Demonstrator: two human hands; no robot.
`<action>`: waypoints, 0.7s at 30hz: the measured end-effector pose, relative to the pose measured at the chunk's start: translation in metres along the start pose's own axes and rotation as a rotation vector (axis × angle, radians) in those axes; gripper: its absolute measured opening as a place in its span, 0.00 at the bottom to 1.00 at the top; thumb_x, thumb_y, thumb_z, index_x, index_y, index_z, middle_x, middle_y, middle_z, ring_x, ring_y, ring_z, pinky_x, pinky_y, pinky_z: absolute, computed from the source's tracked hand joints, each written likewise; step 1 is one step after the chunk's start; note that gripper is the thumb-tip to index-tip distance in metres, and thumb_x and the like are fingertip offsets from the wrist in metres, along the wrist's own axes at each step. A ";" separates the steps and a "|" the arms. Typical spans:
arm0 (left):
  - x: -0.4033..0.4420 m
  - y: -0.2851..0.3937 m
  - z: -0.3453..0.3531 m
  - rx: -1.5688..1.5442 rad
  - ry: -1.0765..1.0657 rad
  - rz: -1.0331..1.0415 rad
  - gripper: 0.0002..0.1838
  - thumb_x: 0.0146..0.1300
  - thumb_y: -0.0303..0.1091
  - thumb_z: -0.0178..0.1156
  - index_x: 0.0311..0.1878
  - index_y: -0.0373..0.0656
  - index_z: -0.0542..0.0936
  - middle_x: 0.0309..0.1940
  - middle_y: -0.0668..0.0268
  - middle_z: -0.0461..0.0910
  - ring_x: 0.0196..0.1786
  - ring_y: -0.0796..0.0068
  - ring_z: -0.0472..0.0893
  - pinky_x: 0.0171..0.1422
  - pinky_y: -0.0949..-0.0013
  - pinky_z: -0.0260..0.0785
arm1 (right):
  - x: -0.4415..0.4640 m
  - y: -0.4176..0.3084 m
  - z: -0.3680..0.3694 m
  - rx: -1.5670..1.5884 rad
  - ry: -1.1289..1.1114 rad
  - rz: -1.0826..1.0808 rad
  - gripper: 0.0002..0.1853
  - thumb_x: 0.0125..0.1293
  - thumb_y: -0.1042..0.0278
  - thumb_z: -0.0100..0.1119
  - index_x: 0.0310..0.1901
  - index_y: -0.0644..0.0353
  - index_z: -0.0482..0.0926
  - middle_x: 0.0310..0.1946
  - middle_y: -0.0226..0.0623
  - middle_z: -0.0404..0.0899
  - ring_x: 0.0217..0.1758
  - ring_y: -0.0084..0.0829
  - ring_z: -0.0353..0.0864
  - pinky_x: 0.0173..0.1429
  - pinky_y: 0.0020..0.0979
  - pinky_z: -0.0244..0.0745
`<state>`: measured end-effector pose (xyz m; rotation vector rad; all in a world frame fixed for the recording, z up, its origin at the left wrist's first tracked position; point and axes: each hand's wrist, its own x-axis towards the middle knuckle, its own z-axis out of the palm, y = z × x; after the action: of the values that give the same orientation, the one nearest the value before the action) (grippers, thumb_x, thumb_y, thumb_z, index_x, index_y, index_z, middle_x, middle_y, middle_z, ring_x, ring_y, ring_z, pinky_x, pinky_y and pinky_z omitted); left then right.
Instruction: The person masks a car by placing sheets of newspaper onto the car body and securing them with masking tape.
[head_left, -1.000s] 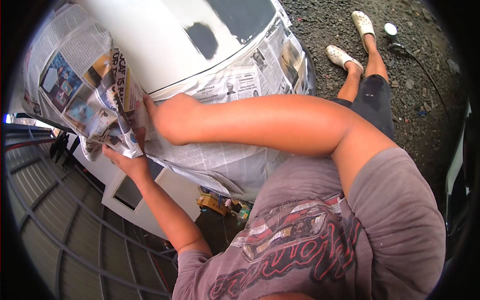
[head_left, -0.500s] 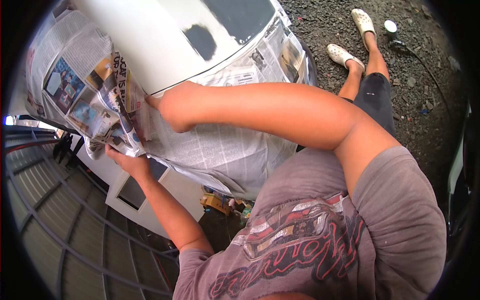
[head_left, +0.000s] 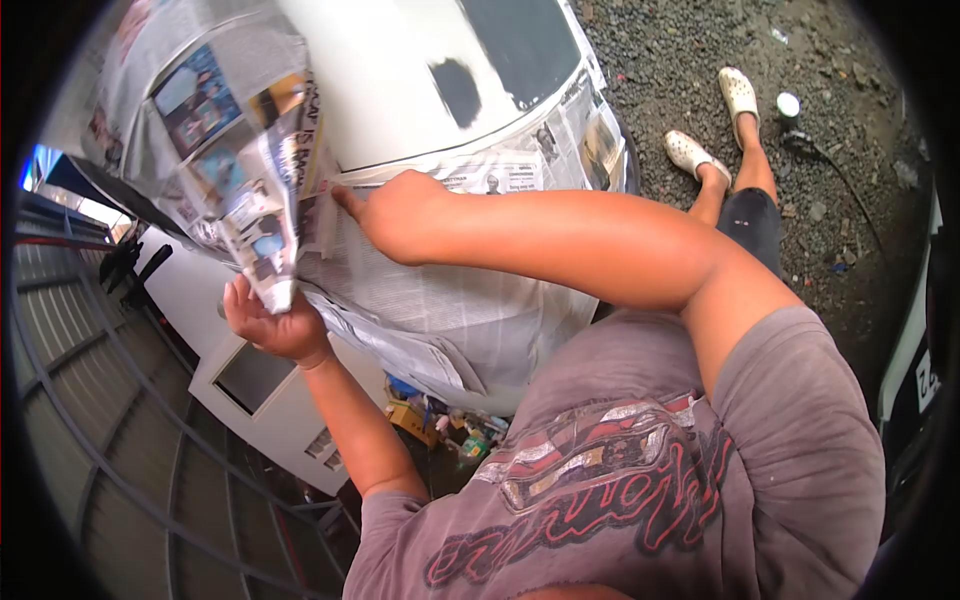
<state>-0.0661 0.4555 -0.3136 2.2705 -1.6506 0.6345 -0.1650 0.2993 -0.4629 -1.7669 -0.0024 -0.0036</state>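
My left hand point(head_left: 280, 325) is palm up, with the pointed lower corner of a newspaper sheet point(head_left: 205, 85) between thumb and fingers; the other fingers are half curled. That sheet hangs creased over the left part of a white car panel point(head_left: 370, 80) with dark grey patches. Across the panel's lower edge, my right hand point(head_left: 405, 220) has its index finger stretched onto the newspaper seam. Its remaining fingers are folded under, and what they hold, if anything, is hidden. More newspaper point(head_left: 440, 300) covers the car below and beside my right forearm.
A person's legs in pale clogs point(head_left: 690, 155) are on the gravel point(head_left: 640, 70) at upper right, near a white round object point(head_left: 788, 105) with a cable. A ribbed metal wall point(head_left: 90, 400) runs along the left. A cardboard box point(head_left: 412, 422) and clutter lie below the car.
The view has shifted, moving the car right and down in the picture. My left hand has turned more palm up, and the sheet's lower corner is now drawn into a narrow point.
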 end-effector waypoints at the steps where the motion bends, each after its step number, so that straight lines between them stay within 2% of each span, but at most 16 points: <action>1: 0.005 0.009 0.004 -0.179 0.079 0.016 0.29 0.64 0.27 0.76 0.66 0.33 0.78 0.57 0.50 0.82 0.58 0.53 0.85 0.65 0.55 0.76 | -0.001 -0.003 -0.002 -0.023 0.003 -0.007 0.38 0.79 0.67 0.46 0.87 0.56 0.49 0.38 0.48 0.89 0.39 0.49 0.91 0.42 0.47 0.86; 2: 0.014 0.018 -0.009 0.224 -0.047 0.159 0.26 0.63 0.27 0.76 0.64 0.37 0.82 0.62 0.49 0.80 0.62 0.49 0.83 0.66 0.52 0.76 | 0.000 -0.004 -0.002 -0.049 -0.004 -0.011 0.39 0.78 0.68 0.47 0.88 0.56 0.49 0.38 0.48 0.89 0.39 0.49 0.91 0.41 0.47 0.85; 3: 0.022 0.030 -0.015 0.291 -0.197 0.152 0.21 0.61 0.31 0.77 0.58 0.41 0.87 0.64 0.48 0.80 0.64 0.46 0.82 0.67 0.53 0.76 | 0.001 -0.004 -0.001 -0.076 -0.010 -0.014 0.40 0.77 0.68 0.48 0.88 0.56 0.48 0.38 0.48 0.89 0.38 0.49 0.91 0.41 0.47 0.85; 5: 0.020 0.029 -0.022 0.351 -0.266 0.165 0.18 0.61 0.30 0.77 0.53 0.38 0.87 0.67 0.50 0.80 0.70 0.53 0.79 0.68 0.55 0.76 | 0.003 -0.002 0.006 -0.133 0.009 -0.035 0.42 0.75 0.69 0.49 0.88 0.57 0.47 0.38 0.49 0.89 0.38 0.49 0.91 0.41 0.47 0.85; 7: 0.016 0.007 -0.036 0.310 -0.258 0.138 0.21 0.59 0.34 0.79 0.55 0.39 0.87 0.68 0.49 0.80 0.67 0.49 0.80 0.68 0.55 0.75 | 0.000 -0.005 0.001 -0.180 0.030 -0.048 0.43 0.73 0.71 0.51 0.88 0.58 0.47 0.38 0.49 0.89 0.37 0.49 0.91 0.40 0.47 0.85; 9: 0.023 0.007 -0.032 0.260 -0.254 0.119 0.24 0.57 0.38 0.80 0.56 0.41 0.88 0.68 0.49 0.79 0.64 0.46 0.81 0.68 0.54 0.74 | -0.005 -0.009 -0.010 -0.215 -0.072 -0.039 0.47 0.69 0.73 0.53 0.88 0.60 0.45 0.37 0.49 0.90 0.36 0.49 0.91 0.40 0.47 0.84; 11: 0.029 0.020 -0.022 0.108 -0.320 -0.011 0.24 0.61 0.34 0.77 0.60 0.39 0.84 0.65 0.51 0.81 0.65 0.51 0.82 0.68 0.53 0.75 | -0.005 -0.012 -0.010 -0.225 -0.056 -0.012 0.48 0.68 0.73 0.57 0.88 0.60 0.45 0.40 0.47 0.90 0.39 0.47 0.92 0.41 0.45 0.85; 12: 0.037 0.045 -0.011 0.033 -0.317 -0.132 0.25 0.61 0.34 0.77 0.61 0.39 0.83 0.62 0.52 0.83 0.65 0.50 0.82 0.69 0.52 0.75 | -0.005 -0.014 -0.010 -0.222 -0.047 0.011 0.50 0.66 0.73 0.61 0.88 0.60 0.46 0.42 0.44 0.91 0.41 0.44 0.92 0.42 0.43 0.85; 13: 0.041 0.054 -0.006 0.029 -0.360 -0.199 0.21 0.64 0.31 0.73 0.59 0.38 0.84 0.58 0.51 0.85 0.66 0.48 0.82 0.68 0.52 0.76 | -0.006 -0.016 -0.011 -0.225 -0.045 0.008 0.50 0.66 0.73 0.61 0.88 0.60 0.46 0.42 0.44 0.91 0.41 0.44 0.92 0.42 0.43 0.85; 15: 0.041 0.034 -0.005 0.203 -0.446 -0.059 0.16 0.66 0.28 0.71 0.57 0.37 0.85 0.54 0.52 0.87 0.62 0.47 0.84 0.65 0.53 0.77 | -0.008 -0.017 -0.014 -0.260 -0.105 0.002 0.52 0.65 0.73 0.61 0.88 0.60 0.43 0.42 0.44 0.91 0.42 0.44 0.92 0.42 0.42 0.85; 16: 0.039 0.032 -0.007 0.205 -0.445 -0.057 0.16 0.66 0.28 0.71 0.57 0.37 0.85 0.54 0.52 0.87 0.62 0.47 0.84 0.65 0.53 0.77 | -0.008 -0.016 -0.013 -0.261 -0.103 0.001 0.52 0.65 0.73 0.61 0.88 0.60 0.43 0.42 0.44 0.91 0.42 0.44 0.92 0.42 0.42 0.85; 18: 0.048 0.046 -0.005 0.431 -0.313 0.173 0.13 0.68 0.25 0.68 0.55 0.37 0.86 0.50 0.53 0.88 0.55 0.49 0.86 0.62 0.56 0.78 | -0.005 -0.013 -0.010 -0.268 -0.089 -0.003 0.54 0.64 0.74 0.62 0.88 0.59 0.42 0.42 0.44 0.91 0.42 0.43 0.92 0.42 0.42 0.85; 19: 0.045 0.049 -0.002 0.431 -0.313 0.175 0.13 0.68 0.25 0.68 0.55 0.37 0.86 0.50 0.53 0.88 0.55 0.49 0.86 0.62 0.56 0.78 | -0.004 -0.009 -0.008 -0.267 -0.088 -0.003 0.54 0.64 0.74 0.62 0.88 0.59 0.42 0.42 0.44 0.91 0.42 0.43 0.92 0.42 0.42 0.85; 21: 0.037 0.055 0.002 0.220 -0.278 -0.020 0.17 0.62 0.23 0.67 0.56 0.38 0.86 0.47 0.54 0.89 0.51 0.50 0.87 0.61 0.57 0.78 | -0.005 -0.008 -0.009 -0.254 -0.107 -0.021 0.51 0.67 0.73 0.55 0.89 0.56 0.40 0.41 0.46 0.90 0.39 0.47 0.91 0.43 0.45 0.85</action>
<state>-0.1084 0.4064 -0.2992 2.6315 -1.7517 0.5379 -0.1698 0.2922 -0.4538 -2.0192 -0.1016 0.0788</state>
